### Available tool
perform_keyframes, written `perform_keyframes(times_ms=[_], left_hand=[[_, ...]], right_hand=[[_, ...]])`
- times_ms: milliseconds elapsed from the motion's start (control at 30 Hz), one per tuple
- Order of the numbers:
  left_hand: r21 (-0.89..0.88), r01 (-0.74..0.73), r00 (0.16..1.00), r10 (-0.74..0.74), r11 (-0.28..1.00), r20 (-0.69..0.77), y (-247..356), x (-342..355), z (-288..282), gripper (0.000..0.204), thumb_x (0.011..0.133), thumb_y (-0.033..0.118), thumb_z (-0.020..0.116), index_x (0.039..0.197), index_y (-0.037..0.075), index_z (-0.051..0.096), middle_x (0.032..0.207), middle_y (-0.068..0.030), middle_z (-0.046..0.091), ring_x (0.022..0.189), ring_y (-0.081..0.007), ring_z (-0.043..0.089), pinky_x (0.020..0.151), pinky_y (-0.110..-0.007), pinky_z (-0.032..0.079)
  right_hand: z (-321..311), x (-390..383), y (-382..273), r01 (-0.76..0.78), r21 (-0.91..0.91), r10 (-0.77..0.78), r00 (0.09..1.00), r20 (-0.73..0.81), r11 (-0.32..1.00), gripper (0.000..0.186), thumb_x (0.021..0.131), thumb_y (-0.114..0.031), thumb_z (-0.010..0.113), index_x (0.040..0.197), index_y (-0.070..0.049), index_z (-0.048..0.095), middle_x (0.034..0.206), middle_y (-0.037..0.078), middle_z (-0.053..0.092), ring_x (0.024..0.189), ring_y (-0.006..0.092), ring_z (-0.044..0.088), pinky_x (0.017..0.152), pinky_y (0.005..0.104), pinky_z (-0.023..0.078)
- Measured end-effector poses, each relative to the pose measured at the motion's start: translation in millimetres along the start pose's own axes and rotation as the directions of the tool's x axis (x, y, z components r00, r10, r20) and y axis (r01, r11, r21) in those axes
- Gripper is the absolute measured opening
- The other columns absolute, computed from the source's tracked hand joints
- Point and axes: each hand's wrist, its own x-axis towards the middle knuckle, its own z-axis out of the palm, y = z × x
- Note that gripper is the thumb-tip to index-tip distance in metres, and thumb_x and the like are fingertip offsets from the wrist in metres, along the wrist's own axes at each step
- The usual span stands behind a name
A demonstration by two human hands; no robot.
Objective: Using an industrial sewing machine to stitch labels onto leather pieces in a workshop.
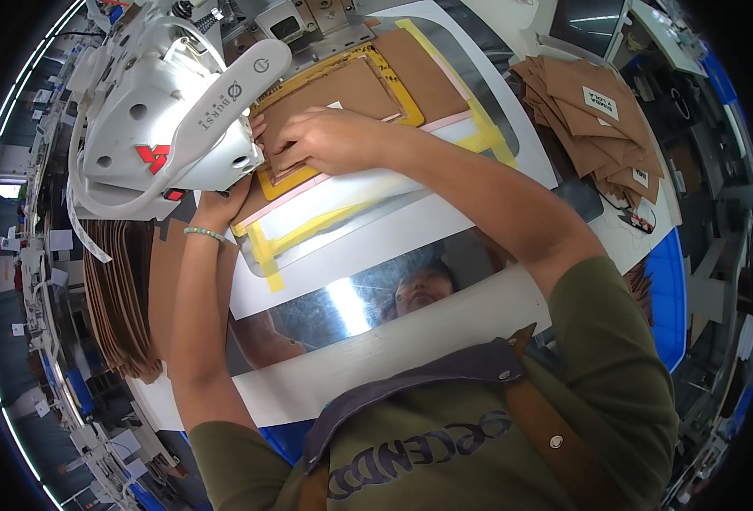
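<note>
A white sewing machine head (146,111) stands over the left part of a flat work template. On the template, a yellow rectangular frame (402,102) surrounds a brown panel (308,92) of leather or fabric. My right hand (329,140) rests on the frame's near side, its fingers bent together and pointing down near the machine head; what they pinch, if anything, cannot be made out. My left hand (226,203) reaches under the machine head, which hides most of its fingers. A small white label (334,106) shows just beyond my right hand.
Brown pieces with white labels (587,102) are heaped at the right, beside thread snips (637,221). A stack of brown panels (117,289) hangs at the left. A shiny metal plate (368,298) lies in front; a blue bin (667,298) stands below the table's right side.
</note>
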Motion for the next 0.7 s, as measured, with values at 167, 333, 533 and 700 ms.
perform_keyframes(times_ms=[167,333,533,700], left_hand=[[0.036,-0.028,1.0,0.029,0.999,-0.011,0,2,1,0.048,0.104,0.004,0.064,0.152,0.003,0.06,0.156,-0.0131,0.063,0.146,-0.0244,0.057,0.126,-0.037,0.04],[0.038,-0.021,0.999,0.019,0.999,0.04,-6,2,-4,0.053,0.101,-0.001,0.063,0.154,0.003,0.058,0.158,-0.0141,0.061,0.148,-0.0242,0.055,0.126,-0.037,0.04],[-0.386,0.104,0.994,-0.085,0.917,0.068,-11,-2,-2,0.068,0.097,-0.009,0.058,0.162,-0.001,0.042,0.164,-0.0181,0.054,0.152,-0.0259,0.052,0.127,-0.035,0.04],[-0.369,0.046,0.996,-0.015,0.928,0.085,-14,4,-3,0.071,0.098,-0.011,0.057,0.165,-0.002,0.036,0.165,-0.0202,0.052,0.152,-0.0263,0.052,0.126,-0.035,0.042]], right_hand=[[-1,0,-2,-0.003,-0.011,0.003,1.0,0.013,1.0,0.031,0.093,-0.004,0.069,0.117,-0.018,0.085,0.131,0.005,0.074,0.126,0.0259,0.065,0.11,0.0436,0.05],[0,1,-2,-0.027,-0.031,0.027,1.0,0.003,0.999,0.033,0.093,-0.004,0.069,0.118,-0.019,0.085,0.131,0.005,0.074,0.126,0.0257,0.065,0.109,0.0439,0.051],[-1,0,-4,-0.001,0.005,0.002,1.0,-0.011,1.0,0.028,0.095,-0.007,0.07,0.117,-0.017,0.085,0.129,0.005,0.074,0.125,0.0259,0.065,0.107,0.0439,0.051],[-3,-3,-3,-0.019,0.0,0.019,1.0,-0.007,1.0,0.026,0.096,-0.01,0.07,0.117,-0.017,0.085,0.129,0.005,0.074,0.125,0.0264,0.065,0.108,0.044,0.05]])
